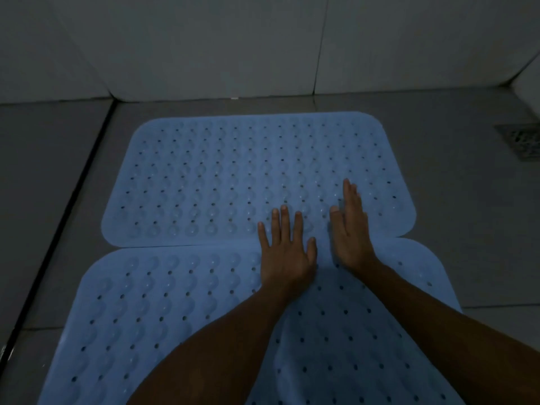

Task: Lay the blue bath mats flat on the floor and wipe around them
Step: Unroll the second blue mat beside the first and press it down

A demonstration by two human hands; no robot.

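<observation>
Two blue bath mats with holes and suction bumps lie on the grey tiled floor, one behind the other. The far mat [222,176] lies flat, and its near edge overlaps the near mat [163,311] a little. My left hand [285,252] rests palm down, fingers spread, across the seam between the two mats. Just to its right, my right hand [352,229] presses flat on the far mat's near edge, fingers together and pointing away from me. Neither hand holds anything. My forearms hide part of the near mat.
White tiled walls [216,45] rise behind the mats. A dark floor channel [55,238] runs diagonally along the left. A metal drain grate [521,141] sits at the right. Bare grey floor [455,182] surrounds the mats.
</observation>
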